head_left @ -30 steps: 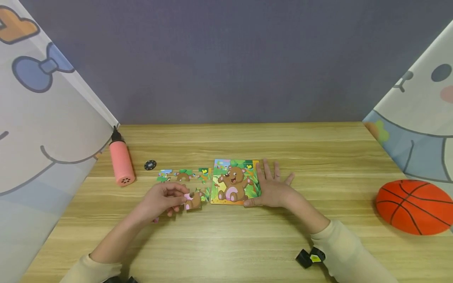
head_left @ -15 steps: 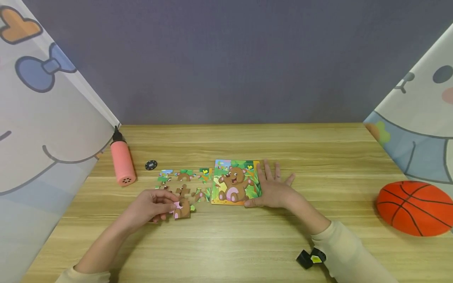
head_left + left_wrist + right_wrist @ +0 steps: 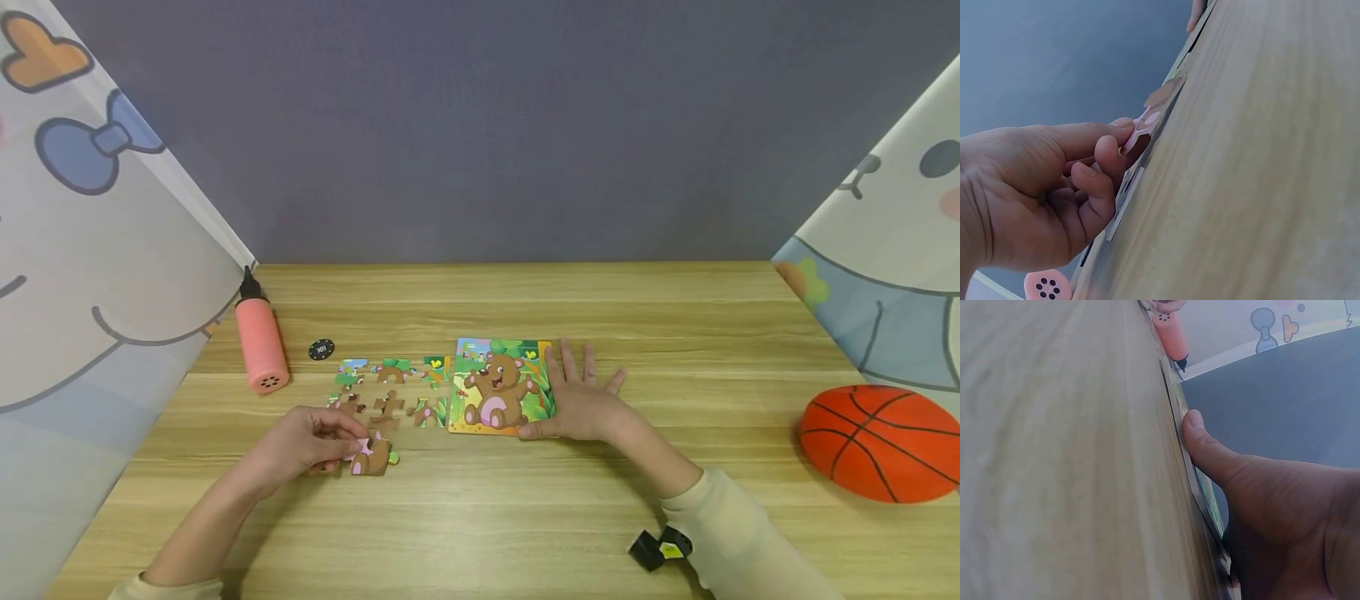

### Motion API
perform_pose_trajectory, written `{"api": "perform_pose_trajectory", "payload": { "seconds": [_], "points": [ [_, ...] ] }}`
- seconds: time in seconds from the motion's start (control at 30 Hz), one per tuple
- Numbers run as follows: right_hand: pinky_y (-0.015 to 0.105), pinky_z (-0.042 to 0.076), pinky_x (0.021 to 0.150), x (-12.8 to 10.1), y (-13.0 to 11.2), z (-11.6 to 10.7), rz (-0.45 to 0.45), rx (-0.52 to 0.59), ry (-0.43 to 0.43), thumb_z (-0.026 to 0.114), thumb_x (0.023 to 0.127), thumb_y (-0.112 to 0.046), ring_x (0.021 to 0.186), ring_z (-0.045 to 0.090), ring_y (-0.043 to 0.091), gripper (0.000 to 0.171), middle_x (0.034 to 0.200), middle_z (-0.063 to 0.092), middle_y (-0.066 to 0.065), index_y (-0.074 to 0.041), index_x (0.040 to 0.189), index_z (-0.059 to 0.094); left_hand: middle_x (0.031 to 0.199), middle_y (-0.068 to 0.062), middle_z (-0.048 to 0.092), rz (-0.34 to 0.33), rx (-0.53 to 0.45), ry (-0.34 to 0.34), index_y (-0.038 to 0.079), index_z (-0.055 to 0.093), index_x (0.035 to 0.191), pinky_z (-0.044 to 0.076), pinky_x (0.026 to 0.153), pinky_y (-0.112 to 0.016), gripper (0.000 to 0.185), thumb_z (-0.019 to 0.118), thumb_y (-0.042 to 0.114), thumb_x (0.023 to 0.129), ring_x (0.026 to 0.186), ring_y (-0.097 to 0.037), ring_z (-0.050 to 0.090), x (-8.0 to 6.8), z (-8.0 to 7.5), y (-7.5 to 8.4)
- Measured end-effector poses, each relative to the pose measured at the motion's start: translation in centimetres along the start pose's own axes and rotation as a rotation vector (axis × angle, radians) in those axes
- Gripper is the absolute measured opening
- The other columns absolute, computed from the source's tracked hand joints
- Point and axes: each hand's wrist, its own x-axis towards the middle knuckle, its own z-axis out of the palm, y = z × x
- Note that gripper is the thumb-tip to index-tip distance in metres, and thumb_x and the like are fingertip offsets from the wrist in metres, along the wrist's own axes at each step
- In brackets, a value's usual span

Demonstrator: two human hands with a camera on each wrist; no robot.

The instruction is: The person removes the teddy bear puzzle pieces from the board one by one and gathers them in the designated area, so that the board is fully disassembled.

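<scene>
My left hand (image 3: 303, 446) pinches a brown-and-pink jigsaw piece (image 3: 375, 458) with a green tab between thumb and fingertips. In the left wrist view that puzzle piece (image 3: 1159, 103) is tilted close over the tabletop, and the edge of another piece (image 3: 1125, 203) shows under the curled fingers. Just behind the hand lie several loose bear pieces (image 3: 388, 408), spread in rows. To their right is a square bear puzzle board (image 3: 491, 408). My right hand (image 3: 581, 404) rests on its right edge, fingers spread, with the thumb (image 3: 1200, 434) along the near edge.
A pink hand pump (image 3: 261, 346) with a black nozzle lies at the left, beside a black round chip (image 3: 321, 349). An orange-red basketball (image 3: 881, 443) sits at the far right. A grey partition (image 3: 510, 133) closes off the wooden table (image 3: 487, 517) at the back.
My left hand has moved left and toward the near side with the pinched jigsaw piece, uncovering the middle-row pieces. The right hand has stayed on the board.
</scene>
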Motion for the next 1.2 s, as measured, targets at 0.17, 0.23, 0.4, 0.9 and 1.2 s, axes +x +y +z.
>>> {"api": "perform_pose_trajectory", "payload": {
  "seconds": [0.17, 0.23, 0.4, 0.9, 1.2],
  "points": [
    [0.089, -0.010, 0.091, 0.0, 0.0, 0.0, -0.003, -0.006, 0.004, 0.069, 0.071, -0.081, 0.144, -0.016, 0.055, 0.138, 0.164, -0.013, 0.024, 0.000, 0.161, 0.001, 0.090, -0.010, 0.067, 0.013, 0.010, 0.003, -0.005, 0.071, 0.108, 0.040, 0.047, -0.020, 0.023, 0.076, 0.010, 0.091, 0.059, -0.009, 0.053, 0.1, 0.0, 0.0],
    [0.089, -0.010, 0.091, 0.0, 0.0, 0.0, -0.004, -0.010, 0.007, 0.069, 0.071, -0.081, 0.144, -0.016, 0.055, 0.138, 0.165, -0.013, 0.024, 0.000, 0.161, 0.002, 0.090, -0.011, 0.067, 0.010, 0.009, 0.003, -0.005, 0.071, 0.108, 0.041, 0.047, -0.020, 0.023, 0.076, 0.009, 0.091, 0.060, -0.011, 0.055, 0.1, 0.0, 0.0],
    [0.089, -0.009, 0.091, 0.0, 0.1, 0.1, -0.003, -0.018, 0.013, 0.069, 0.070, -0.082, 0.145, -0.015, 0.055, 0.139, 0.165, -0.012, 0.024, 0.000, 0.161, 0.002, 0.085, -0.010, 0.067, 0.012, 0.032, 0.015, -0.003, 0.072, 0.107, 0.045, 0.049, -0.022, 0.023, 0.078, 0.011, 0.089, 0.062, -0.014, 0.060, 0.1, 0.0, 0.0],
    [0.088, -0.012, 0.091, 0.0, 0.1, 0.0, -0.003, -0.006, 0.006, 0.068, 0.071, -0.082, 0.144, -0.017, 0.054, 0.139, 0.165, -0.014, 0.023, -0.001, 0.161, 0.000, 0.074, -0.007, 0.058, 0.029, 0.021, 0.110, -0.003, 0.069, 0.113, 0.045, 0.051, -0.025, 0.026, 0.075, 0.012, 0.092, 0.056, -0.013, 0.050, 0.0, 0.2, 0.5],
    [0.088, -0.011, 0.091, 0.0, 0.0, 0.0, 0.003, -0.005, -0.009, 0.069, 0.070, -0.082, 0.144, -0.018, 0.054, 0.139, 0.164, -0.017, 0.023, -0.002, 0.161, -0.001, 0.070, -0.011, 0.055, 0.030, 0.030, 0.138, -0.001, 0.067, 0.116, 0.046, 0.046, -0.029, 0.028, 0.072, 0.018, 0.095, 0.053, -0.015, 0.046, 0.3, 0.6, 1.2]
  ]
}}
